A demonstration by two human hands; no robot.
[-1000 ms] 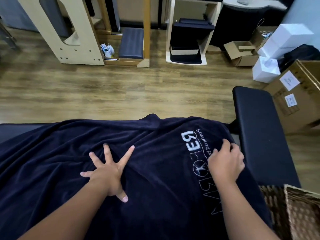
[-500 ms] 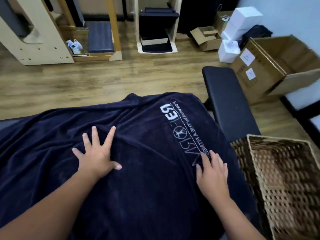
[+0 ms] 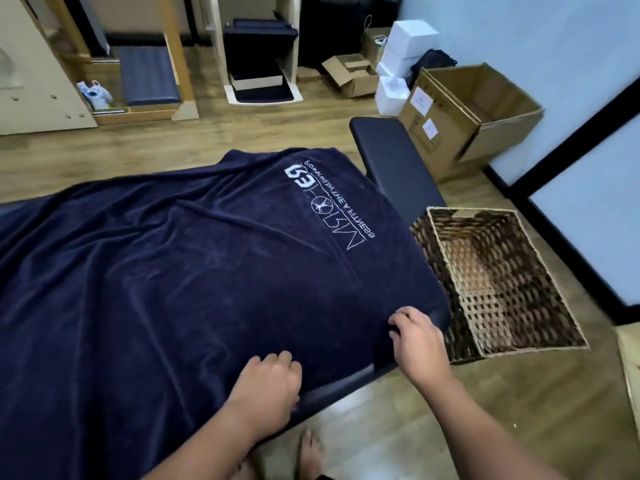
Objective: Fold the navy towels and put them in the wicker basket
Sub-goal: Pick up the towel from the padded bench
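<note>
From the head camera, a big navy towel (image 3: pixel 180 278) lies spread out flat over a long black table (image 3: pixel 346 388). It covers almost all of the table top. White letters (image 3: pixel 327 202) are stitched on the towel near its far right corner, and they read upside down from here.

Both hands are at the near edge of the towel, close to its right corner. The left hand (image 3: pixel 268 384) has its fingers curled down onto the cloth at the edge. It looks like it grips the towel there, but the fingertips are hidden. The right hand (image 3: pixel 417 336) is just beside the corner, with fingers bent over the towel's edge where it hangs off the table. It seems to pinch the cloth.

The wicker basket (image 3: pixel 498 282) sits on the wood floor (image 3: pixel 398 427) just to the right of the table. It is open on top and no towel is in it.

A black padded bench (image 3: pixel 391 161) stands past the basket. Brown cardboard boxes (image 3: pixel 474 116) and white boxes (image 3: pixel 401 60) sit by the blue wall. Bare feet (image 3: pixel 310 452) show under the table edge.
</note>
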